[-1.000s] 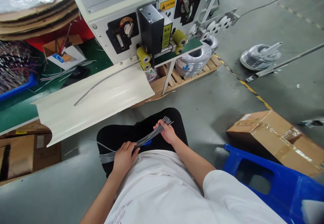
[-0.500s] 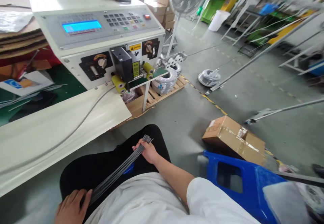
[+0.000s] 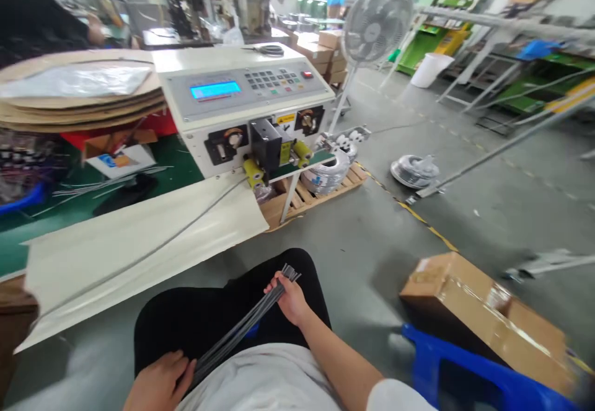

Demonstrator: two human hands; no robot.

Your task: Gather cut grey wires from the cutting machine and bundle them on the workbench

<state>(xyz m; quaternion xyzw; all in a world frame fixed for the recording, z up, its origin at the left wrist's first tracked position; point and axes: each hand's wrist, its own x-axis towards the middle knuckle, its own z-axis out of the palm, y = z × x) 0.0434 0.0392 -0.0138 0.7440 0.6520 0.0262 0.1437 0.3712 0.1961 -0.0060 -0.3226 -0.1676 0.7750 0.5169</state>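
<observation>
Both hands, left hand (image 3: 160, 383) partly cut off, right hand (image 3: 289, 299), are closed around a wire bundle (image 3: 242, 330) below the cutting machine (image 3: 246, 107).

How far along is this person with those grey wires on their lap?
Done: a bundle of cut grey wires is already gathered across the lap. In hand: the right hand grips its far end and the left hand its near end. Left: one long grey wire lies uncollected on the cream sheet tray below the white cutting machine.
</observation>
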